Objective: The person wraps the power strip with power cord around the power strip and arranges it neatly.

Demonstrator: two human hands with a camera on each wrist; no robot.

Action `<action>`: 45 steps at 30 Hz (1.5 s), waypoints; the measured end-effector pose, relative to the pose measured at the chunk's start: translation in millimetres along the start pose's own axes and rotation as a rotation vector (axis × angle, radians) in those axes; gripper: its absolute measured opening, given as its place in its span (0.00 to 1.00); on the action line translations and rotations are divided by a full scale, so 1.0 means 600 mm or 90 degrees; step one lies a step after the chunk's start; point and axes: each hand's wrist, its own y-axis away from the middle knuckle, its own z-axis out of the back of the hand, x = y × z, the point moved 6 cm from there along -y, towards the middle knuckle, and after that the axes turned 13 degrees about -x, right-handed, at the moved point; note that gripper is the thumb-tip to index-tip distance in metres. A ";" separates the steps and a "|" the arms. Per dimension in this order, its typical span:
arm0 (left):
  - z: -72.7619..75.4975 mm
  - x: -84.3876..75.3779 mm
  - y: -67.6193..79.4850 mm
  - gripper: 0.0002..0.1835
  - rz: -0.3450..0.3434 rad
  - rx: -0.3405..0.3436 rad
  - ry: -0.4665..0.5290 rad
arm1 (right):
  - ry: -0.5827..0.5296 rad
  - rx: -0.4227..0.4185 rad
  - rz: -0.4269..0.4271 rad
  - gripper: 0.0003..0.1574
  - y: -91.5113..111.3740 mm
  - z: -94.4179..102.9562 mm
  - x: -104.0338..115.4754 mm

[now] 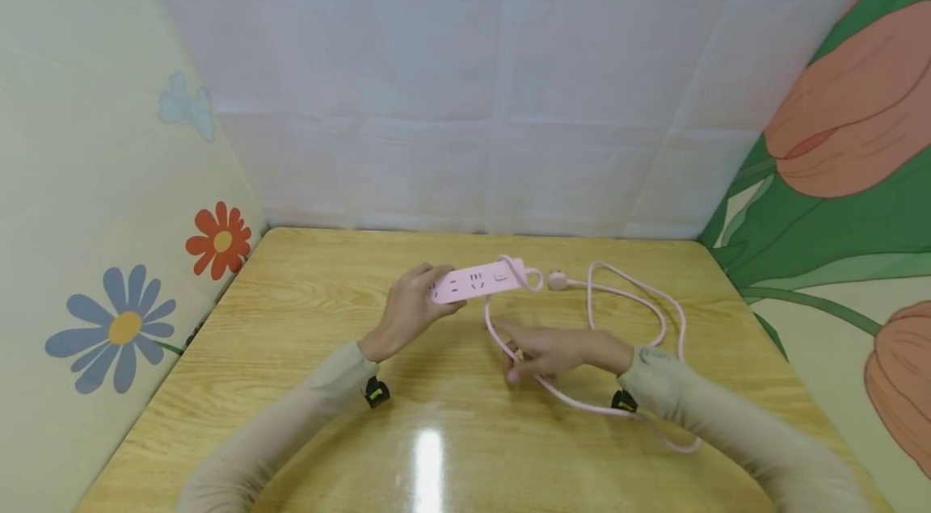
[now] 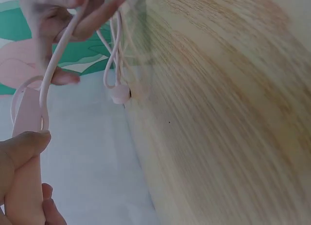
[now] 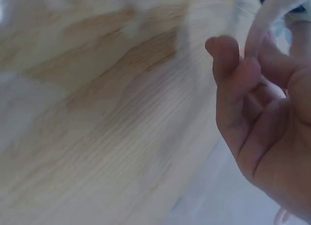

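Observation:
A pale pink power strip is held above the table in my left hand, which grips its left end with the socket face showing. Its pink cord loops round the strip's right end, then runs down to my right hand. In the right wrist view the cord passes by the curled fingers and thumb of that hand. From the left wrist, the thumb lies along the strip. The plug lies on the table beyond my right hand.
More of the cord lies in loose loops on the wooden table round my right forearm. A white cloth wall stands along the back edge. Flower-patterned sheets hang at both sides. Each wrist carries a small black device.

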 end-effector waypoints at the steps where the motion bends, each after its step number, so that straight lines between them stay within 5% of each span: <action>1: 0.000 -0.001 0.000 0.29 -0.001 0.000 0.004 | 0.041 -0.022 0.025 0.50 -0.002 0.001 0.001; 6: -0.002 -0.007 -0.004 0.29 -0.006 0.005 0.012 | 0.213 -0.138 0.129 0.31 -0.010 0.007 0.008; 13: 0.003 -0.013 -0.007 0.29 -0.002 -0.006 0.021 | 0.205 -0.195 0.162 0.23 -0.011 0.007 0.003; 21: -0.002 -0.013 -0.001 0.29 -0.002 0.005 0.032 | 0.194 -0.197 0.179 0.30 -0.005 0.008 -0.004; 32: -0.002 -0.027 -0.008 0.29 -0.007 0.017 0.048 | 0.154 -0.119 0.146 0.21 -0.010 0.019 0.005; 45: 0.001 -0.024 -0.006 0.29 0.007 0.015 0.053 | 0.182 -0.165 0.154 0.11 -0.009 0.024 0.019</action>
